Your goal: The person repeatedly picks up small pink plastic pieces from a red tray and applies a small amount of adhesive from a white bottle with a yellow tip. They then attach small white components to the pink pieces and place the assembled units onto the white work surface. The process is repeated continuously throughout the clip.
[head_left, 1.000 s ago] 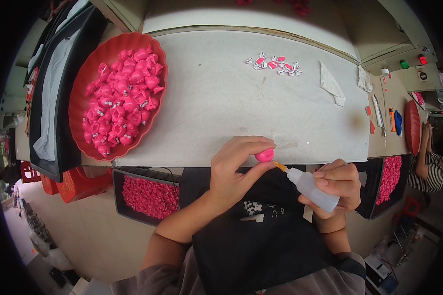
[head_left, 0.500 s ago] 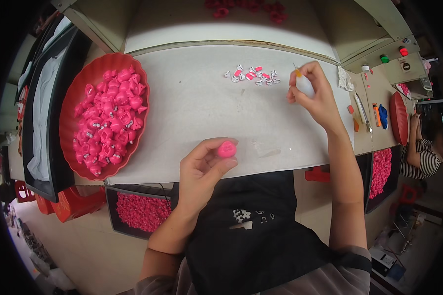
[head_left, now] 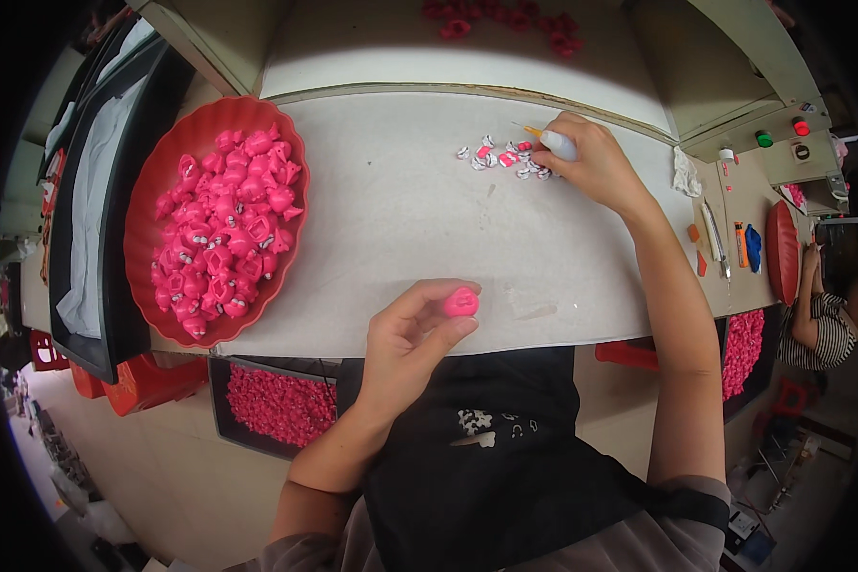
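Observation:
Between the thumb and fingers of my left hand (head_left: 415, 338) is a small round pink plastic piece (head_left: 461, 302), held just above the front part of the white work surface (head_left: 391, 210). My right hand (head_left: 591, 157) is closed round a small white squeeze bottle (head_left: 558, 145) with a yellow neck and a thin needle tip pointing left. The bottle is over the right side of a loose group of small white and pink parts (head_left: 508, 159). To the left, a red scalloped basin (head_left: 135, 224) is heaped with pink figure pieces (head_left: 224, 229), some with white eye-like parts.
A crumpled white tissue (head_left: 685, 173), a metal tool (head_left: 713, 238) and an orange knife (head_left: 740, 232) lie at the right. Crates of pink pieces (head_left: 276, 405) stand below the table. More pink pieces (head_left: 515, 17) sit inside the booth. Another person (head_left: 815, 329) sits at far right.
My right hand has moved left with the bottle, down to the small white and pink parts. My left hand still holds the pink piece. The whole view has shifted slightly.

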A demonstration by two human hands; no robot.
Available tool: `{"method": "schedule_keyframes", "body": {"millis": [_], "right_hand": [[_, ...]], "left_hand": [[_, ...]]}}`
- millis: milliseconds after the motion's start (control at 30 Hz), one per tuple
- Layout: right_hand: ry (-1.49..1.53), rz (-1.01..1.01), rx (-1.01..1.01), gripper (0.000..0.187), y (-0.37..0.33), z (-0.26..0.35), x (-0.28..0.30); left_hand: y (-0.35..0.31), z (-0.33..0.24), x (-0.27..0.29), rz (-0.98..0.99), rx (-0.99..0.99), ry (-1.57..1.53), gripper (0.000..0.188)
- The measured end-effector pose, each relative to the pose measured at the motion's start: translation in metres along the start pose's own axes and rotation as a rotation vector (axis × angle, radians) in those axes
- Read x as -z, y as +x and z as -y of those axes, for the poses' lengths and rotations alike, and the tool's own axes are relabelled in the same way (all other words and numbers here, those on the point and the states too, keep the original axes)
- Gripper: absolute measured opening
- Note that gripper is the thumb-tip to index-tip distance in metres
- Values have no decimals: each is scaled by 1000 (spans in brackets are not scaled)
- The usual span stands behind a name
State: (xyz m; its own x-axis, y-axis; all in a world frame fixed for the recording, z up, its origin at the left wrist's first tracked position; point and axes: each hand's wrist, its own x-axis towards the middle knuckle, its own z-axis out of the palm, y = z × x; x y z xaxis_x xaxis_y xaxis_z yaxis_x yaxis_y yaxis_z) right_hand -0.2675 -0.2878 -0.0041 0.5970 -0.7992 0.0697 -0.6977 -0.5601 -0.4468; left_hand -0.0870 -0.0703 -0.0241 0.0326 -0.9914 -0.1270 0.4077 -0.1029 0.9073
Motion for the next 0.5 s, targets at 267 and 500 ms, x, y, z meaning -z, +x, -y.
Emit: {"method": "schedule_keyframes", "body": {"millis": [267,500], "right_hand": [[-9,-129,101,16,-21,10,-6],[992,-101,-99,11,-74,48,0]], "left_hand": [[-1,-3,-5,-16,-29,21,24],[-5,0,-11,24,-24,7,25]]}}
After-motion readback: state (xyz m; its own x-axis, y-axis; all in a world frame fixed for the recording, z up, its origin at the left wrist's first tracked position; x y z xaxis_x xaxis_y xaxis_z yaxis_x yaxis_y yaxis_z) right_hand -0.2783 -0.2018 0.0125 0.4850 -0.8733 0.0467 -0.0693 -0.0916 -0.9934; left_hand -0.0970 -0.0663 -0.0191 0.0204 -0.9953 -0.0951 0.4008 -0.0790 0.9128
